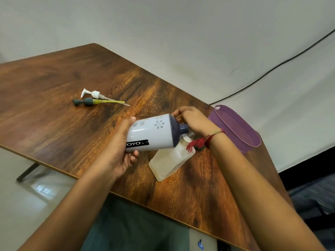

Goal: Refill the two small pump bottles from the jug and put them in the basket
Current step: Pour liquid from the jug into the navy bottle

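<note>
My left hand (119,151) grips the base of a white pump bottle (150,134) with a dark shoulder and an open neck. The bottle is tipped on its side, neck pointing right. The fingers of my right hand (194,120) curl against the bottle's dark shoulder by the neck. Just below the neck stands the translucent jug (168,163) of pale yellowish liquid; the bottle and my wrist hide its top. A purple basket (235,124) lies tilted at the table's right edge, behind my right wrist. I cannot see a second bottle.
Two loose pump heads lie at the far left of the wooden table (54,78): a white one (94,94) and a grey one with a yellow tube (87,102). A small dark round thing (200,148) sits beside the jug. A black cable (272,69) crosses the wall.
</note>
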